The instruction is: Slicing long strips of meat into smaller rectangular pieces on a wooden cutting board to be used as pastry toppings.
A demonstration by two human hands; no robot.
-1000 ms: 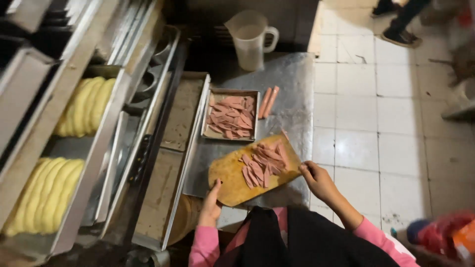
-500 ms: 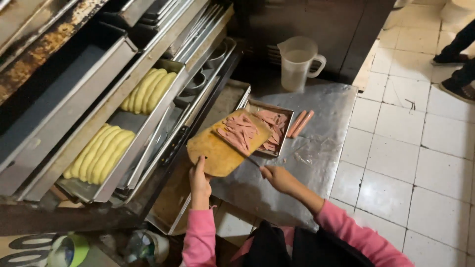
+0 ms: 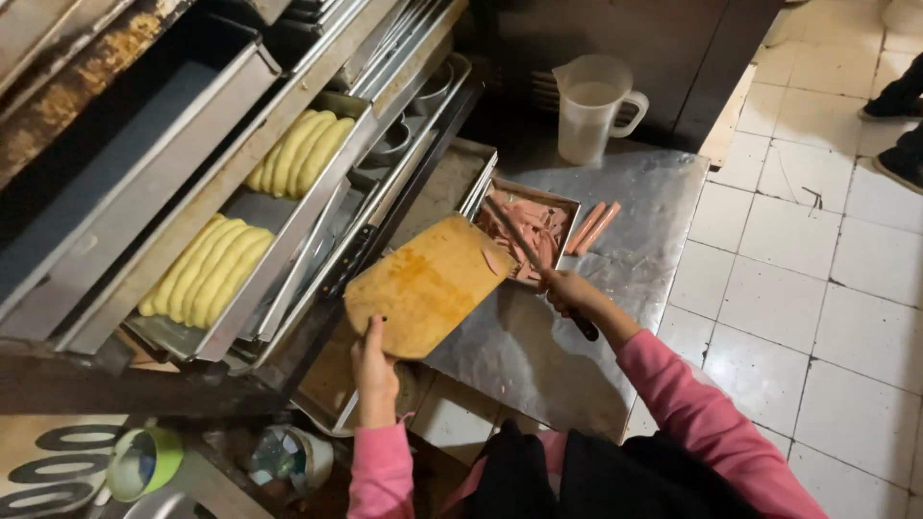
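White floor tiles surround a low metal table (image 3: 615,288) that I look down on. Over its near-left edge I hold a wooden cutting board (image 3: 428,284) tilted, its far corner resting at the rim of a metal tray (image 3: 567,207). My left hand (image 3: 373,365) grips the board's near edge, fingers curled under and thumb on top. My right hand (image 3: 569,290), just right of the board, is closed around the dark handle of a knife (image 3: 524,252); the blade reaches across the board's far corner into the tray. Pink meat slices (image 3: 534,231) lie in the tray, and one scrap still clings to the board's far edge. Two whole sausages (image 3: 593,227) lie on the table just right of the tray. Beyond them stands a clear plastic jug (image 3: 591,106). Left of the board, a rack holds long pans of pale dough logs (image 3: 298,149). Far right of the board, someone's dark shoes (image 3: 899,106) stand on the tiles.
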